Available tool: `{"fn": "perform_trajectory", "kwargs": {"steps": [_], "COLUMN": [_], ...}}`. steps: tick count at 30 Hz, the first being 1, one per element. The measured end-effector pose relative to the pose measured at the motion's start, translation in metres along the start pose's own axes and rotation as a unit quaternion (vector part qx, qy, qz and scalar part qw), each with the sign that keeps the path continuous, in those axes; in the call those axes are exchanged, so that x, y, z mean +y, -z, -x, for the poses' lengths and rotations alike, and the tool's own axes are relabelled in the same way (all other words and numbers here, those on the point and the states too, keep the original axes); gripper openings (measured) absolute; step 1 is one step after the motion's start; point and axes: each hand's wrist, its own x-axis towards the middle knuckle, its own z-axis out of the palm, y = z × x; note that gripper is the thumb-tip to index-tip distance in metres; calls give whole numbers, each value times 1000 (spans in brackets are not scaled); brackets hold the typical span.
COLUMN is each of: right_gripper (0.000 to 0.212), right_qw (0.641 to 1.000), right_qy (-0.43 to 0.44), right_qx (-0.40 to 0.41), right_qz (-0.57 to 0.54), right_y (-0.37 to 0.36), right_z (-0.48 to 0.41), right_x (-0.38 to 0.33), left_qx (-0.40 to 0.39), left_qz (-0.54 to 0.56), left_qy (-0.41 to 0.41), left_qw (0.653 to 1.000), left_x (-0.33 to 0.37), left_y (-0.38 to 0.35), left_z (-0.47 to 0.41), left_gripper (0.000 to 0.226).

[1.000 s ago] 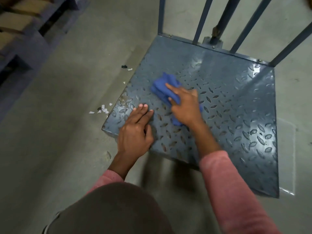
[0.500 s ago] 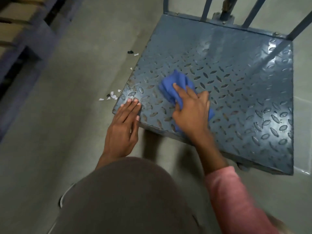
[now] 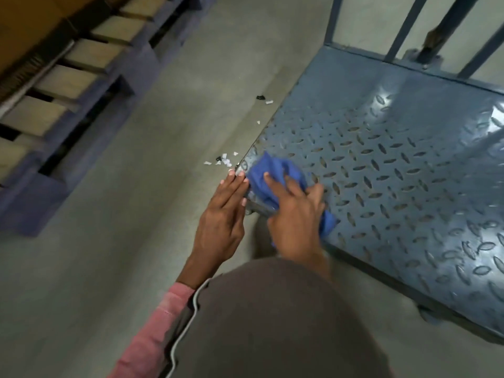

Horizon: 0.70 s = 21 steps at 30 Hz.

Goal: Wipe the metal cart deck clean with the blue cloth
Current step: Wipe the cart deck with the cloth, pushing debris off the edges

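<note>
The metal cart deck [image 3: 387,159] is blue-grey tread plate with raised oval ridges, filling the right half of the head view. A crumpled blue cloth [image 3: 268,173] lies on the deck's near left corner. My right hand [image 3: 297,216] presses flat on the cloth, fingers spread over it. My left hand [image 3: 223,216] rests flat, fingers together, against the deck's left edge at that corner, touching the cloth's left side and holding nothing.
Upright blue bars [image 3: 403,28] rise from the deck's far edge. Small white and black scraps [image 3: 223,159] lie on the concrete floor beside the corner. A blue wooden pallet [image 3: 81,105] sits at the left. My knee in brown fabric [image 3: 272,323] fills the bottom.
My right hand has dragged the blue cloth from the middle of the deck toward the near left corner. My left hand slid off the deck top to its left edge.
</note>
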Motion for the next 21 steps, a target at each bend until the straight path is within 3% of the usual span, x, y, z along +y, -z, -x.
{"fn": "perform_trajectory", "kwargs": {"steps": [2,4,8,9,11,13,14,18,21], "right_gripper": [76,68,53,52,54,61,63,57,65], "right_qw": [999,996,987,990,998,995,993,994,998], "right_qy": [31,23,-101,-95,-1,104,116,-21,65], "right_qx": [9,73,116,104,39,0,7,104,26], "right_qz": [-18,-48,-40,-16,41,-1,-23,-19,-5], "right_y": [-4,7,30,27,8,2,5,25,13], "right_z": [33,24,-54,-51,-8,19,10,-39,9], "right_x": [11,44,81,66,29,21,36,77,29], "left_qx": [-8,-11,-11,-7,-1,3,-1,-10,0], "left_qz": [-1,-6,7,20,35,35,33,25,38], "left_qy": [4,3,23,38,63,70,68,64,81], "left_qw": [1000,1000,1000,999,997,997,997,998,996], "left_x": [0,0,1,2,6,7,6,6,8], "left_y": [2,4,3,3,0,1,2,3,-1], "left_z": [3,5,4,4,4,4,4,3,6], "left_gripper": [44,44,44,43,43,42,42,44,46]}}
